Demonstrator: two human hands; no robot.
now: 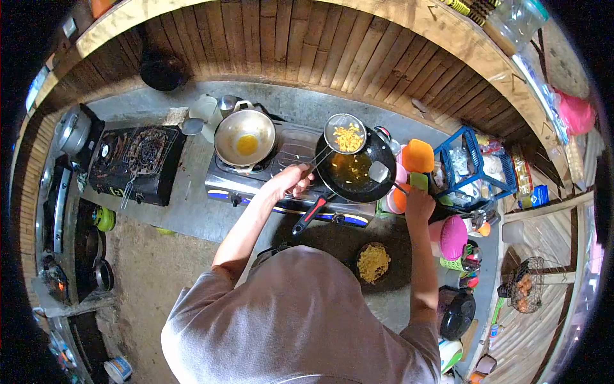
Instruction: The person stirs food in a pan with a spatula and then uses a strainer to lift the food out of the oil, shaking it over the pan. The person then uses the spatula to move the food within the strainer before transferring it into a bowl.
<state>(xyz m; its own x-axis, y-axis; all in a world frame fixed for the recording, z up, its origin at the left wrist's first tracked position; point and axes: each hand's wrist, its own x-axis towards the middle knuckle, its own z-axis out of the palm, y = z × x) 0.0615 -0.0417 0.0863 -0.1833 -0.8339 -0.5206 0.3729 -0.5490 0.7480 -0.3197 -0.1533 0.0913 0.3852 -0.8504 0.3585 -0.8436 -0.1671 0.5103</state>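
My left hand [291, 180] grips the wire handle of a round strainer [345, 133] filled with yellow fried pieces, held above a black frying pan [355, 171] of oil. My right hand [419, 203] holds a metal spatula [378, 171] whose blade rests over the pan's right side. The pan sits on the right burner of a grey two-burner stove [291, 153], its red and black handle [309, 214] pointing toward me. A steel wok [245, 136] with yellow liquid occupies the left burner. A dark bowl of yellow fried food [373, 263] stands on the counter below the pan.
A black gas stove [137, 163] sits at the left. A blue crate [473, 168] of packets, an orange lid [418, 155] and pink containers [453, 237] crowd the right. A wire basket of eggs [524, 285] hangs further right. Wooden wall behind the counter.
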